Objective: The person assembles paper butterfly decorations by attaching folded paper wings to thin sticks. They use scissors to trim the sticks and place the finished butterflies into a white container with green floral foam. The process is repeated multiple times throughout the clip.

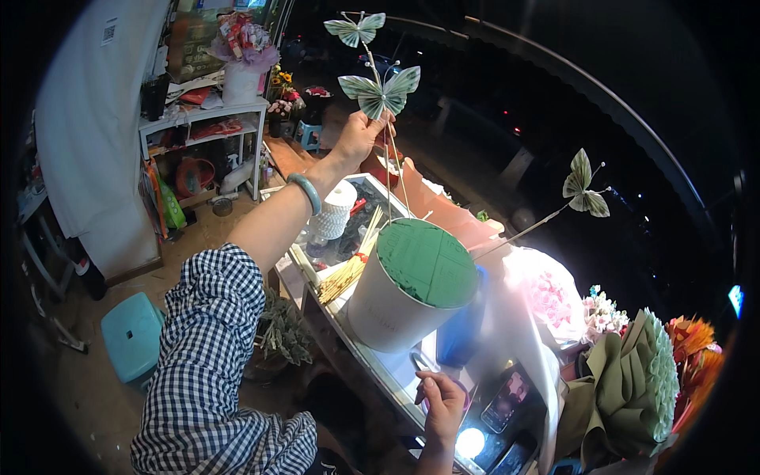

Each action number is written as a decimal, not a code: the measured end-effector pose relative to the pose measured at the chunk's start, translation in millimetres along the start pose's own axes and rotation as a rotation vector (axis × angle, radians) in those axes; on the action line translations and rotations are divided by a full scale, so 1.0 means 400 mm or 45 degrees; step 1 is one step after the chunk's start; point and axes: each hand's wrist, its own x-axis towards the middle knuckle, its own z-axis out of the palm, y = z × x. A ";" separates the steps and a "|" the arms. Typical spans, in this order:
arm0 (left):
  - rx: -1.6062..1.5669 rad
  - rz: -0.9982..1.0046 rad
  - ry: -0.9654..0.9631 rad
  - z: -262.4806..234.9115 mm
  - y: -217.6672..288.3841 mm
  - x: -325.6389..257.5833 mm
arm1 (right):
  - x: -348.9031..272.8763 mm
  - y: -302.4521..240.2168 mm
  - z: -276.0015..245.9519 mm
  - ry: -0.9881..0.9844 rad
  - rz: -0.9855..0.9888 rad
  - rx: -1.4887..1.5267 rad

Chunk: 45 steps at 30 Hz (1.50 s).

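My left hand [360, 138] is raised beyond a white round bucket, its fingers pinched at the base of a pleated green paper butterfly [380, 91] on a thin stick. Above it a second paper butterfly [355, 30] rises on its own stick. Both sticks run down to the far rim of the bucket [396, 324], which is filled with green floral foam [427, 261]. A third paper butterfly [587, 194] leans out to the right on a stick from the bucket's right side. Close in front of the bucket, my right hand [443, 402] is closed on what looks like purple-handled scissors, mostly hidden.
Beside the bucket lie a bundle of thin wooden sticks [344, 277] and a white roll of cord [336, 210]. A phone [505, 400] and a bright lamp [470, 442] are near my right hand. Wrapped bouquets [625, 380] crowd the right; a blue stool [133, 336] stands left.
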 end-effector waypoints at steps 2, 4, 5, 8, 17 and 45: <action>0.005 0.009 -0.036 0.008 -0.001 0.010 | 0.004 0.001 0.003 -0.018 0.011 0.004; 0.007 0.051 -0.049 0.013 0.000 0.019 | 0.008 0.003 0.006 -0.028 0.011 -0.009; -0.004 0.083 -0.064 0.015 0.001 0.025 | 0.009 0.005 0.006 -0.026 0.014 -0.018; -0.018 0.126 -0.041 0.024 0.002 0.034 | 0.016 0.017 0.011 -0.026 0.020 -0.014; -0.023 0.045 -0.238 0.040 -0.007 0.017 | 0.023 0.050 0.008 -0.038 -0.009 -0.011; -0.107 0.065 0.712 -0.130 0.102 -0.526 | -0.057 0.028 -0.149 0.043 -0.310 -1.556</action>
